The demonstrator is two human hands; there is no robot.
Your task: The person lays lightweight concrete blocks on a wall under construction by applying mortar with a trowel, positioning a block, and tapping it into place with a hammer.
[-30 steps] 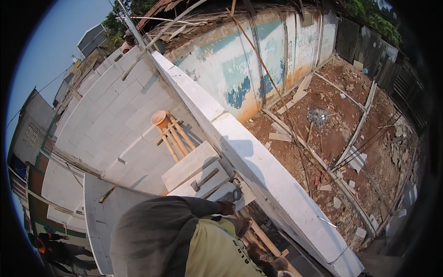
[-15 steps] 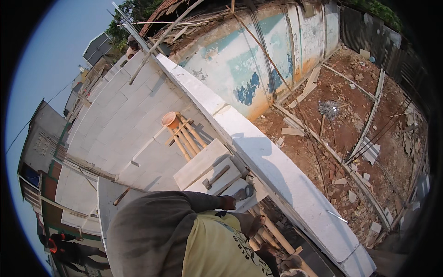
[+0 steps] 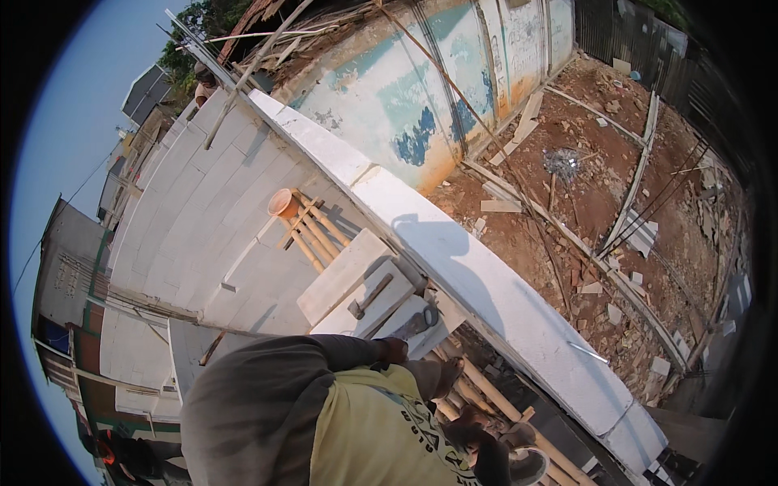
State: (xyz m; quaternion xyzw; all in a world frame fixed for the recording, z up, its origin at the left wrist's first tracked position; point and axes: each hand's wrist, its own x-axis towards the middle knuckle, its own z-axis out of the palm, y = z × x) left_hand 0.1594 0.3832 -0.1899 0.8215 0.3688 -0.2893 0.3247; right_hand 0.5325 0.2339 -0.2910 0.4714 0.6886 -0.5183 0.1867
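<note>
My left hand (image 3: 395, 350), at the end of a grey sleeve, is closed at the near end of a grey tool with a rounded end (image 3: 417, 321); its exact kind is unclear. The tool is over pale boards or blocks beside the wall. A hammer (image 3: 371, 296) lies on the neighbouring pale slab (image 3: 344, 277). Brown and dark shapes crowd the lower edge beside my yellow shirt (image 3: 373, 437); I cannot make out my right hand or its fingers among them. A round-rimmed container (image 3: 528, 465) shows there, partly cut off.
A white block wall (image 3: 486, 279) runs diagonally past my right side. Bamboo poles (image 3: 486, 389) lie below me. An orange bucket (image 3: 283, 203) stands on a bamboo frame (image 3: 312, 235). Rubble ground (image 3: 600, 219) lies beyond the wall. Another person (image 3: 205, 85) is at its far end, another (image 3: 121, 458) lower left.
The whole view has shifted, with the wall and boards slightly up and left. The grey tool near my left hand has tilted a little. More of the round-rimmed container shows at the lower edge.
</note>
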